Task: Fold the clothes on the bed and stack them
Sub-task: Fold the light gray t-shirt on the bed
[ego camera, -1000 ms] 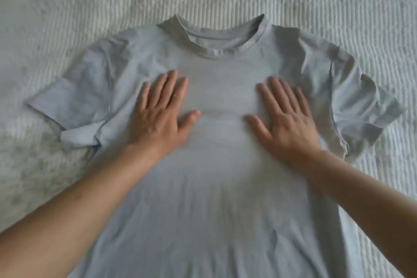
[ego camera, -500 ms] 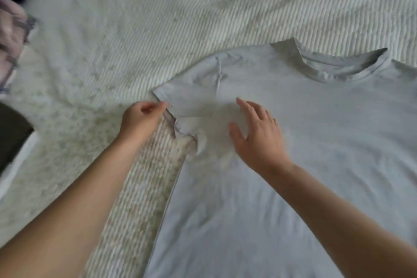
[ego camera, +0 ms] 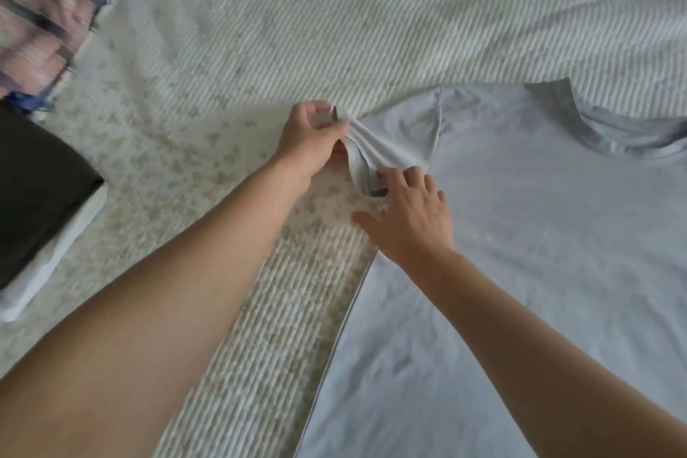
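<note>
Left hand pinches t-shirt sleeve; right hand flat beside. Dark folded garment, striped cloth far left.

T-shirt: smooth matt cloth; bedspread: ribbed, textured fabric.

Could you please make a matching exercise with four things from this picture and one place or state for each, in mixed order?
Column one:
1. left hand
2. right hand
3. grey T-shirt
4. dark folded garment

Column two:
A. lies spread on the bedspread
B. pinches the sleeve edge
C. rests at the far left
D. touches the sleeve hem near the armpit

Pairs: 1-B, 2-D, 3-A, 4-C
</note>
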